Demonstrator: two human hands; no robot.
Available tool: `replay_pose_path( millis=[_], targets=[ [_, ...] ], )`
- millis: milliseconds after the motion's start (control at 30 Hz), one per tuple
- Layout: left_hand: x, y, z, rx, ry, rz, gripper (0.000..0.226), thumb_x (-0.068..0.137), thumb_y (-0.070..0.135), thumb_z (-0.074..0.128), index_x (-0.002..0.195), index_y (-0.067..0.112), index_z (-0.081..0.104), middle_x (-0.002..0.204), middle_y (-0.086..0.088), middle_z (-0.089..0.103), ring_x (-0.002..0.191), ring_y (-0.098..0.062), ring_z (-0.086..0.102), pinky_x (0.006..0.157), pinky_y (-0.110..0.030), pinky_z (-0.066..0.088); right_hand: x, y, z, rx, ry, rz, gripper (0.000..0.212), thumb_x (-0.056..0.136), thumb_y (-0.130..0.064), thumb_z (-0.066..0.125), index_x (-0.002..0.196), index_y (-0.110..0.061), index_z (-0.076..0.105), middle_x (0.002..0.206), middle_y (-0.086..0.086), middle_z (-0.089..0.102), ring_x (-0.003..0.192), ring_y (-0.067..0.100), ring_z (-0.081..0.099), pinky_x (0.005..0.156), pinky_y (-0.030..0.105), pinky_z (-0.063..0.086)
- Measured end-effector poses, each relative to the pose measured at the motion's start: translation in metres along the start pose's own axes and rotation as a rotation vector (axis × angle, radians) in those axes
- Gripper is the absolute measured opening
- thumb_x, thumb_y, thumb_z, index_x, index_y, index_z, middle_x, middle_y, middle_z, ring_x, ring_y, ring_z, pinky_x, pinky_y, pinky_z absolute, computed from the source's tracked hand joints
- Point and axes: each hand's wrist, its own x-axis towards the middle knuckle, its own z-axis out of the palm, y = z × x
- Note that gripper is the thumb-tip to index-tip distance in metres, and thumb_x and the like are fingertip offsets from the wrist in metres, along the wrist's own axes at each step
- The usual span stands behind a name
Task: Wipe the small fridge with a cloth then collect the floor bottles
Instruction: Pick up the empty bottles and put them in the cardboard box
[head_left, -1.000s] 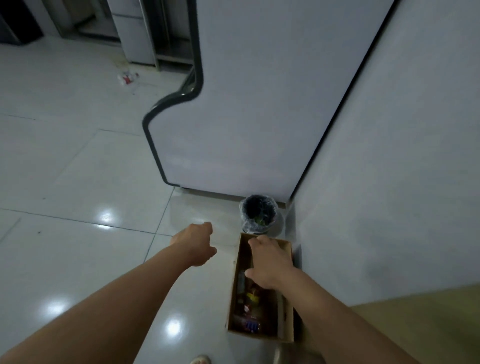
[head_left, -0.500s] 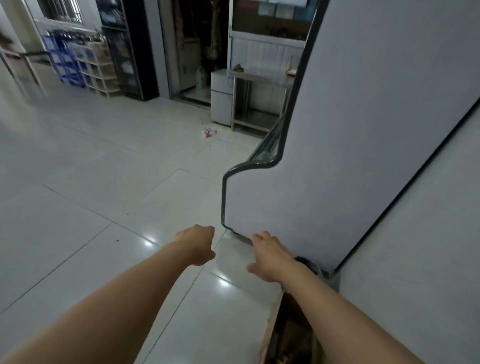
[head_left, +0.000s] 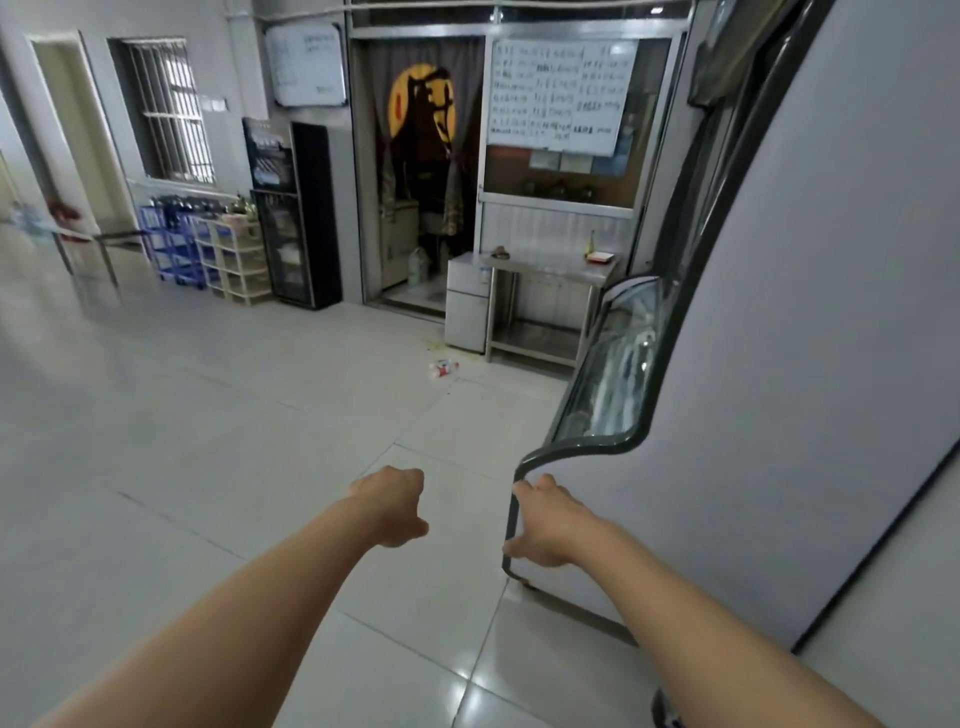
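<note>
Both bare forearms reach forward from the bottom of the frame over a glossy white tiled floor (head_left: 208, 415). The left hand (head_left: 390, 512), just below centre, is curled into a loose fist with nothing in it. The right hand (head_left: 543, 525), a little to its right, hangs with fingers loosely bent and also holds nothing; it shows in front of the dark rounded corner trim of a large display freezer (head_left: 779, 415), but whether it touches that trim cannot be told.

The freezer's grey side panel fills the right of the frame, its curved glass front (head_left: 618, 379) sloping toward the middle. The small fridge (head_left: 467, 306), a silver two-door unit, stands well beyond the hands at centre frame, just beside a steel tabletop (head_left: 550, 265) with a lower shelf. A bottle (head_left: 443, 369) with a red label lies on the floor in front of the fridge, near a small yellowish stain.

Behind them a doorway with a dark curtain (head_left: 421, 156) opens, a written whiteboard (head_left: 561, 93) to its right. A tall black cabinet (head_left: 296, 218) and blue and beige crates (head_left: 208, 249) line the wall at middle left, under a barred window (head_left: 166, 109).
</note>
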Motion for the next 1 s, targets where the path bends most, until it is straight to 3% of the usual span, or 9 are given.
replay_pose_path(
  millis=[400,1000],
  targets=[
    [0.112,-0.102,-0.064,-0.044,0.068,0.030,0.049,0.088,0.042,0.057,0.129,0.020,0.043,0.121,-0.004,0.054,0.111,-0.024,0.054,0.085,-0.032,0.042,0.118,-0.083,-0.066,-0.013,0.083,0.023,0.073,0.089,-0.037,0.060,0.147,-0.015,0.021,0.146,0.011,0.022,0.132,0.031,0.034,0.104,0.043,0.039],
    [0.404,-0.260,-0.132,-0.074,0.053,-0.058,0.047,0.088,0.041,0.056,0.129,0.020,0.043,0.122,-0.005,0.053,0.106,-0.024,0.056,0.079,-0.030,0.042,0.463,-0.179,-0.161,-0.021,0.076,-0.040,0.071,0.087,-0.037,0.061,0.143,-0.014,0.024,0.145,0.012,0.024,0.130,0.030,0.035,0.102,0.042,0.039]
  ],
)
